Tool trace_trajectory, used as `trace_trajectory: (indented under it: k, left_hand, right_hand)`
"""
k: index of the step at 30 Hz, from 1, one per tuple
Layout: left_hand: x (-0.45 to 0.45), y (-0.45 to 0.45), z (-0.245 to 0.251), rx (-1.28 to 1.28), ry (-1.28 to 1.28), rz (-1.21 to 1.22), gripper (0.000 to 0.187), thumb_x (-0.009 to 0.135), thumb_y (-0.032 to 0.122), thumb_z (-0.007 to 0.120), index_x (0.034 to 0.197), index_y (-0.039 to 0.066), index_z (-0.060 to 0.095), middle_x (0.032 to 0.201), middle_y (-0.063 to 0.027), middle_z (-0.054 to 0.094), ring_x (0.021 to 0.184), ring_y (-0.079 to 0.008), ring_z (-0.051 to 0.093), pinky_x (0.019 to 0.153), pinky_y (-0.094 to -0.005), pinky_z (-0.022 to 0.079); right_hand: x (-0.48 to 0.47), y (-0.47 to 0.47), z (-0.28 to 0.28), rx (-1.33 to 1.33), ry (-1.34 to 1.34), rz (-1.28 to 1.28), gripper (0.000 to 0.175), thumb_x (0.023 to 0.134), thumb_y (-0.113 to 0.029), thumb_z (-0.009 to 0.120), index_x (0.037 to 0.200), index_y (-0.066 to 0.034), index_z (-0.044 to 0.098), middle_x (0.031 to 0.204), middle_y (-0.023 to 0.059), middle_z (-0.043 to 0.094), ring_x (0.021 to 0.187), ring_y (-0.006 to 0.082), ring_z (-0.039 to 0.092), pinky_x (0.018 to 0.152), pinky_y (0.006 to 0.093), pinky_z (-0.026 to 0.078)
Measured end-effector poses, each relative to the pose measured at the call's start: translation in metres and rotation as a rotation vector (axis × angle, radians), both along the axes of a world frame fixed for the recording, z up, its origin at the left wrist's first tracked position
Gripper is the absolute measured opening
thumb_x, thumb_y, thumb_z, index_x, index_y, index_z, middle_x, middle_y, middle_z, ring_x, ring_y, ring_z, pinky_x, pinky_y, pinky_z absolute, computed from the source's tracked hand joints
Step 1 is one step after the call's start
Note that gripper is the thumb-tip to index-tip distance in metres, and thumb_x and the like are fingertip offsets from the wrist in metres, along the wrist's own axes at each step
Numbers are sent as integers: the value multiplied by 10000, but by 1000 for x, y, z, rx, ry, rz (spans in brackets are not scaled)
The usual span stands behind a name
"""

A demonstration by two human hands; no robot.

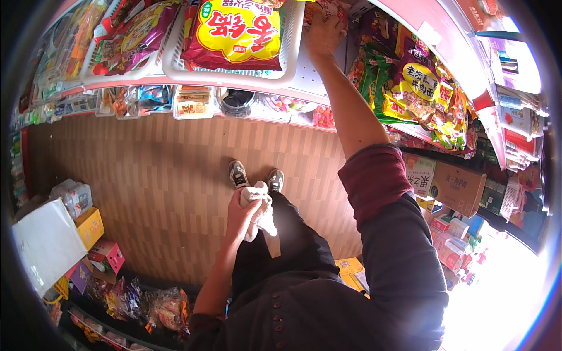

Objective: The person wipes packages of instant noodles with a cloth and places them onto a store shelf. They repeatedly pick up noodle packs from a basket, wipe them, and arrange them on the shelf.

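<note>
A bunched white cloth [262,209] is held in my left hand [239,215], low in front of my legs. My right hand [324,37] is stretched out to the upper shelf, its fingers over a red plastic packet [327,9] at the back; whether they grip it or only rest on it cannot be seen. Just left of that hand stands a white plastic basket [290,66] with a large yellow and maroon instant-noodle bag [239,33] in it. Bare perforated shelf [309,79] shows between the basket and my right forearm.
Bagged noodles [419,83] are piled right of my arm. Another white basket [90,66] holds purple packets. Tubs and packs [193,101] line the shelf below. Cardboard boxes [456,186] stand at right; a white box [50,245] and bagged snacks [164,307] are at lower left.
</note>
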State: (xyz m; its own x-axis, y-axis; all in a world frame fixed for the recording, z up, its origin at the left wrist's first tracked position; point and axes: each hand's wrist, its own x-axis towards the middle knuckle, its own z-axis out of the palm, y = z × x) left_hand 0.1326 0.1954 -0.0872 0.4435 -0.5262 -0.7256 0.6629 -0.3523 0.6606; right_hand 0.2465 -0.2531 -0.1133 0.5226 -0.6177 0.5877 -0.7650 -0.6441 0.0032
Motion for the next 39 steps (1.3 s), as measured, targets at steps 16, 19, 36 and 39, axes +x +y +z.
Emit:
trace_trajectory:
  k: [16, 19, 36, 39]
  left_hand:
    - [25, -13, 35, -126, 31, 147, 279, 825, 120, 676, 1047, 20, 539, 936, -61, 598, 834, -118, 583, 725, -272, 491]
    - [35, -18, 48, -176, 49, 197, 282, 831, 110, 672, 1055, 17, 528, 944, -58, 597, 840, -115, 587, 730, -260, 497]
    - [58, 40, 63, -255, 7, 461, 233, 856, 72, 625, 1065, 5, 550, 1011, -100, 606, 881, -159, 617, 755, -286, 528]
    - [73, 57, 59, -272, 51, 493, 285, 887, 177, 614, 1100, -7, 571, 1058, -77, 624, 931, -161, 616, 788, -297, 512]
  right_hand:
    - [7, 211, 156, 732, -510, 817, 229, 759, -29, 703, 961, -10, 598, 926, 171, 615, 844, 318, 620, 737, 408, 498]
    - [48, 270, 153, 1349, -449, 661, 539, 814, -352, 668, 1118, 74, 542, 911, 214, 638, 857, 318, 641, 739, 398, 498]
    - [193, 262, 138, 1556, -835, -150, 293, 792, -99, 611, 1031, 69, 589, 1092, 266, 614, 1037, 383, 604, 836, 407, 503]
    - [202, 264, 127, 1517, -893, -118, 272, 805, -60, 570, 1034, 77, 525, 1030, 294, 612, 1000, 416, 597, 846, 440, 489]
